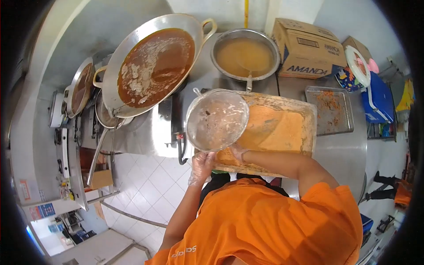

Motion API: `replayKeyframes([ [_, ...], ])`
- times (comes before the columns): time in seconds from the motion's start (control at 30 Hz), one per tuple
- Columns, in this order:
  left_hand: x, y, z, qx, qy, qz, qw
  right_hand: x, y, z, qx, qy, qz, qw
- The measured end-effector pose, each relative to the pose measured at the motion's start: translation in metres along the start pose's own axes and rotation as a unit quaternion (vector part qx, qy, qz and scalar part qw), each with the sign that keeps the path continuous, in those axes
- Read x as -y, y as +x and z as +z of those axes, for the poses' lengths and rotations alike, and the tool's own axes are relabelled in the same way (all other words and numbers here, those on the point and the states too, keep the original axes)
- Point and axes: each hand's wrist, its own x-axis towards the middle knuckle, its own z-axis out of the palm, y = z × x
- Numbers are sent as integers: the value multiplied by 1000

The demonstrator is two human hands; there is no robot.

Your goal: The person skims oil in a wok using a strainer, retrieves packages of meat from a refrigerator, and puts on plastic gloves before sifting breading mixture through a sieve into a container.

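Observation:
A round mesh sieve (217,119) is held tilted over the left end of a shallow tray (312,126), with pale residue and a few dark bits on its mesh. My left hand (203,166), in a clear plastic glove, is closed around the sieve's near edge, where a handle would be hidden by the fingers. My right hand (239,153) is at the sieve's lower right rim, its fingers partly hidden and seeming to grip it. Orange powdery flour (276,128) covers the tray's floor and lies caked on its sides.
A big wok of brown oil with pale foam (154,66) stands at left. Behind the tray are a bowl of cloudy yellowish liquid (245,55) and a cardboard box (309,48). A metal tray with orange crumbs (329,110) and a blue cooler (378,99) are at right.

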Motion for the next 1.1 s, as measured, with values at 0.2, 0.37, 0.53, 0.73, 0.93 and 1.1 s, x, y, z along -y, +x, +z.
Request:
replayKeyframes([
  [0.2,-3,-3,3,25,3,3,1000,-2,22,10,-22,31,156,987],
  [0.37,-2,-6,2,-52,145,144,978,23,22,-5,-98,138,269,948],
  [0.53,-32,-11,-18,31,-114,-91,989,88,8,-26,-189,252,343,885],
  [0.73,-17,4,-5,185,171,-17,968,153,-12,-47,-285,328,376,818],
  [0.93,-24,33,-13,288,171,-60,940,105,-54,-96,-239,237,277,900],
  [1.1,-32,38,-32,290,67,-112,948,101,-129,-155,-91,124,434,888],
])
